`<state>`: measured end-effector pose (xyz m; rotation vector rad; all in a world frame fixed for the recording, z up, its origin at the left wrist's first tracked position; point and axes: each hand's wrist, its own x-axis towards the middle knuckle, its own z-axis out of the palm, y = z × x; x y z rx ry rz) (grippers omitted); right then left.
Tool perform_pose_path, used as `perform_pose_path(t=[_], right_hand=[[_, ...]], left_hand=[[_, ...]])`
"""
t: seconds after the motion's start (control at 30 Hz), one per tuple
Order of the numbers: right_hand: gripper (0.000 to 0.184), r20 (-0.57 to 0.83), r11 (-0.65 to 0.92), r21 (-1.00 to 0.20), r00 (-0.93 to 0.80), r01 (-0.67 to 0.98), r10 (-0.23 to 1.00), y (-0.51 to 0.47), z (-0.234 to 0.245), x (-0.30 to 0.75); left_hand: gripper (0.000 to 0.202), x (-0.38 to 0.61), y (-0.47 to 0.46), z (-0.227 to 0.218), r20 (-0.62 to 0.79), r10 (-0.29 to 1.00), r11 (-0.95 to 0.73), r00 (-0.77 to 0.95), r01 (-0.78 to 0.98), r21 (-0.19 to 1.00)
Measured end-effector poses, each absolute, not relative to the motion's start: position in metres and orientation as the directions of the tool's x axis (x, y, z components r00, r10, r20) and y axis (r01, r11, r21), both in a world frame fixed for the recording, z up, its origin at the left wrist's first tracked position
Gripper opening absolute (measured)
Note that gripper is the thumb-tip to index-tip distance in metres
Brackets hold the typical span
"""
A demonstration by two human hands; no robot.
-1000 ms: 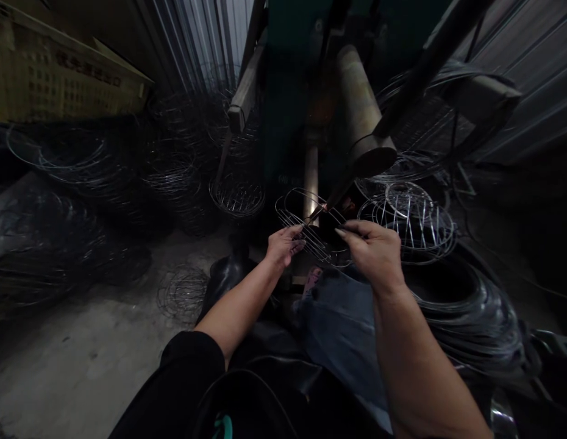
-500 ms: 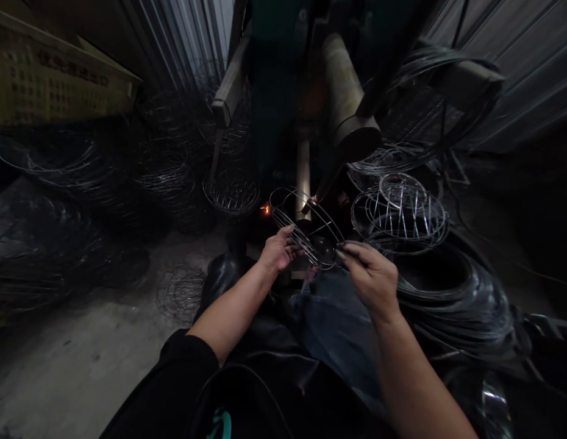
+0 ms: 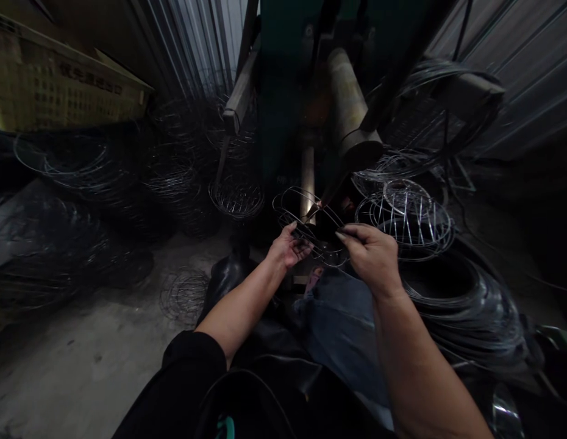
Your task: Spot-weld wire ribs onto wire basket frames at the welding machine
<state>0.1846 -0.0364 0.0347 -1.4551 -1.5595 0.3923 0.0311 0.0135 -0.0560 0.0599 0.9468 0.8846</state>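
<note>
Both hands hold a small wire basket frame (image 3: 306, 213) of rings and thin ribs up against the tip of a green welding machine (image 3: 283, 91). My left hand (image 3: 287, 247) grips the frame's lower left rim with curled fingers. On the right side, my right hand (image 3: 370, 253) pinches the rim between thumb and fingers. The machine's slanted electrode arm (image 3: 352, 116) points down at the frame's top wires.
A finished wire basket (image 3: 405, 219) sits on a coil of wire rings (image 3: 466, 311) at the right. Stacks of wire baskets (image 3: 174, 177) fill the left and back. One flat wire piece (image 3: 183, 296) lies on the concrete floor. A cardboard box (image 3: 59, 85) stands at the upper left.
A spark glowed at the left of the frame half a second ago and is gone now. The frame has been turned slightly in both hands; the view shifted a little.
</note>
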Motion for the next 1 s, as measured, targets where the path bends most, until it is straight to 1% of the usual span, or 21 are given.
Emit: perform_pose_path(t=[0.23,0.37,0.5,0.53,0.57,0.6,0.63,0.67,0.7,0.73,0.77,0.8,0.83,0.9,1.0], right_hand=[[0.014,0.411,0.236,-0.766,0.172,0.598,0.895,-0.039,0.035,0.183],[0.014,0.396,0.231,-0.767,0.159,0.599,0.904,-0.038,0.034,0.184],[0.015,0.323,0.232,-0.829,0.097,0.508,0.941,-0.044,0.031,0.192],[0.016,0.318,0.236,-0.843,0.094,0.483,0.944,-0.049,0.030,0.196],[0.017,0.325,0.242,-0.852,0.107,0.463,0.940,-0.055,0.027,0.199],[0.018,0.340,0.246,-0.858,0.138,0.451,0.930,-0.062,0.023,0.202],[0.019,0.349,0.242,-0.864,0.180,0.442,0.920,-0.069,0.018,0.206],[0.019,0.348,0.227,-0.872,0.222,0.435,0.911,-0.076,0.013,0.208],[0.020,0.336,0.208,-0.882,0.256,0.424,0.906,-0.081,0.006,0.211],[0.021,0.320,0.189,-0.892,0.277,0.411,0.906,-0.085,-0.002,0.212],[0.021,0.304,0.176,-0.900,0.285,0.398,0.909,-0.087,-0.009,0.213],[0.021,0.295,0.173,-0.906,0.285,0.385,0.912,-0.087,-0.016,0.214],[0.020,0.295,0.179,-0.911,0.283,0.372,0.913,-0.086,-0.023,0.214],[0.017,0.313,0.209,-0.915,0.278,0.346,0.908,-0.081,-0.031,0.215],[0.013,0.359,0.267,-0.909,0.277,0.321,0.891,-0.080,-0.031,0.214]], left_hand=[[0.042,0.034,0.008,-0.056,-0.699,0.659,0.680,0.278,-0.617,0.396],[0.045,0.035,0.005,-0.054,-0.702,0.661,0.673,0.264,-0.623,0.399],[0.050,0.037,0.002,-0.048,-0.704,0.659,0.681,0.265,-0.607,0.409],[0.052,0.037,-0.001,-0.047,-0.706,0.662,0.685,0.251,-0.586,0.434],[0.054,0.035,-0.004,-0.047,-0.702,0.681,0.672,0.206,-0.557,0.488],[0.053,0.033,-0.008,-0.048,-0.675,0.727,0.629,0.125,-0.515,0.582],[0.051,0.030,-0.013,-0.050,-0.603,0.798,0.545,0.016,-0.445,0.710],[0.047,0.027,-0.018,-0.052,-0.472,0.876,0.419,-0.096,-0.333,0.845],[0.047,0.023,-0.023,-0.055,-0.291,0.940,0.261,-0.175,-0.178,0.949],[0.050,0.020,-0.027,-0.058,-0.095,0.975,0.095,-0.201,-0.007,0.995],[0.057,0.018,-0.029,-0.061,0.075,0.982,-0.050,-0.172,0.149,0.988],[0.063,0.016,-0.030,-0.064,0.191,0.975,-0.155,-0.113,0.268,0.951],[0.067,0.016,-0.030,-0.065,0.257,0.965,-0.223,-0.055,0.345,0.912],[0.069,0.019,-0.027,-0.067,0.309,0.951,-0.290,0.018,0.402,0.869],[0.063,0.026,-0.023,-0.064,0.328,0.944,-0.318,0.033,0.353,0.880]])
